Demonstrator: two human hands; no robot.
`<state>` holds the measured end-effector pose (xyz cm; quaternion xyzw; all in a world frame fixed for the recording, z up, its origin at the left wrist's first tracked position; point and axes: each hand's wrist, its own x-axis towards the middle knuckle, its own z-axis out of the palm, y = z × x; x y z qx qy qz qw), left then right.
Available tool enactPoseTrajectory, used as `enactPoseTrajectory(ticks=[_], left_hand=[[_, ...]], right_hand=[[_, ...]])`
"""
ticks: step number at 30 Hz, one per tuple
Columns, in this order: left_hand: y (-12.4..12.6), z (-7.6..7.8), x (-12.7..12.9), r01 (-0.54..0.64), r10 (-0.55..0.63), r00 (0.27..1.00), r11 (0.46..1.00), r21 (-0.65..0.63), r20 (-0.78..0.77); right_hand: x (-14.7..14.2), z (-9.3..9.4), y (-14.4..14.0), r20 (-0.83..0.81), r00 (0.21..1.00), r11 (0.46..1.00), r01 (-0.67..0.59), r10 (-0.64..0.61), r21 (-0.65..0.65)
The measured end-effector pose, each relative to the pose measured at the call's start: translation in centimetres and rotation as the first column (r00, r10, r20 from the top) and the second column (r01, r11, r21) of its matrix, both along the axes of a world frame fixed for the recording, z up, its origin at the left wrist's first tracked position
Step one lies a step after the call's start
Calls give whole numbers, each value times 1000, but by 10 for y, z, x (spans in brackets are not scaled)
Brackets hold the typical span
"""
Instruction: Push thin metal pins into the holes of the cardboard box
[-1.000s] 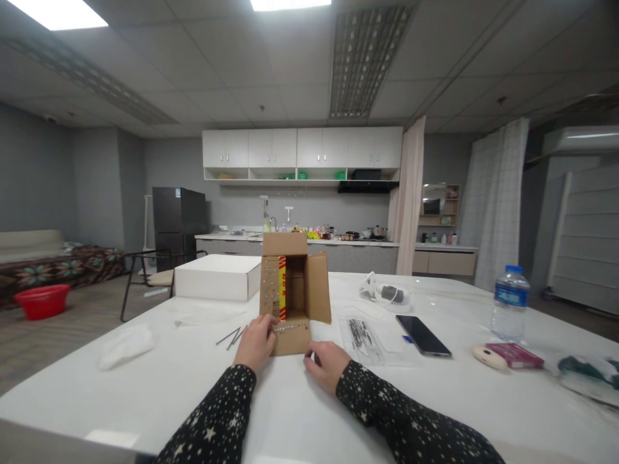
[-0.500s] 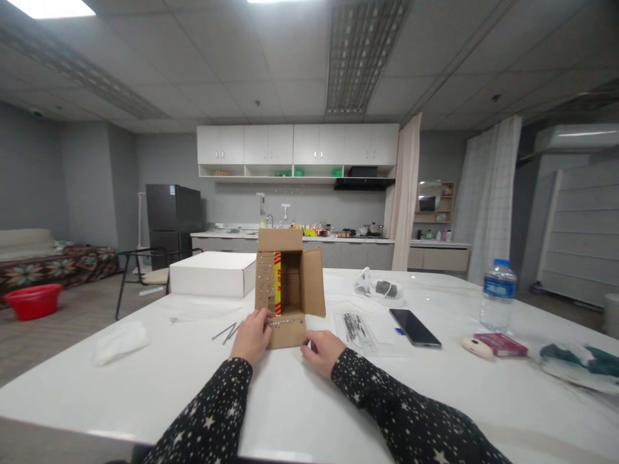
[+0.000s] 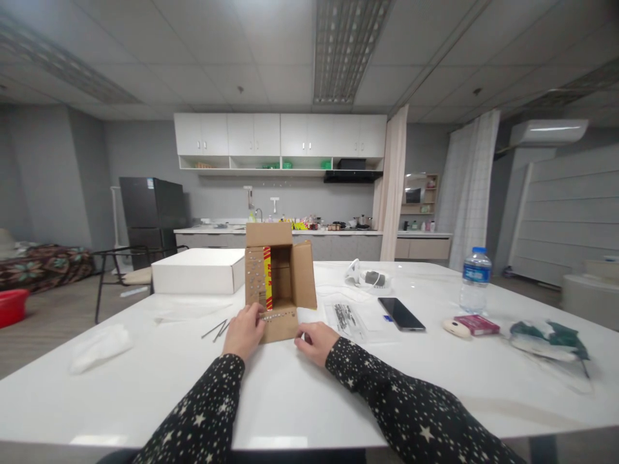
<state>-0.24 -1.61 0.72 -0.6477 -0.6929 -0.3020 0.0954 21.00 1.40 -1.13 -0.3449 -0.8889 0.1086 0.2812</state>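
Table [image 3: 300, 399]: white, glossy, flat slab.
White box [image 3: 198, 272]: closed, rectangular, far left of centre.
Cardboard box [image 3: 279, 278]: brown corrugated, on its side at table centre; opening faces the person, flaps splayed, long axis vertical.
Left hand [image 3: 245, 332]: fingers pinching the studded lower flap's left end.
Right hand [image 3: 316, 341]: curled, fingertips touching the flap's right corner; hold unclear.
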Motion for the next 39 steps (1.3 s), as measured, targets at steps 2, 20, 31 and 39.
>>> enactPoseTrajectory(ticks=[2, 20, 31, 39], left_hand=[[-1, 0, -1, 1, -1, 1000, 1000, 2, 5], [-4, 5, 3, -54, 54, 999, 998, -27, -4], [-3, 3, 0, -58, 58, 998, 998, -27, -15], [1, 1, -1, -48, 47, 999, 998, -29, -18]], right_hand=[[-2, 0, -2, -4, 1000, 1000, -18, 18, -5], [-3, 1, -3, -30, 997, 997, -77, 76, -30], [-5, -2, -2, -2, 997, 996, -74, 74, -44], [-3, -2, -1, 20, 998, 996, -61, 63, -71]])
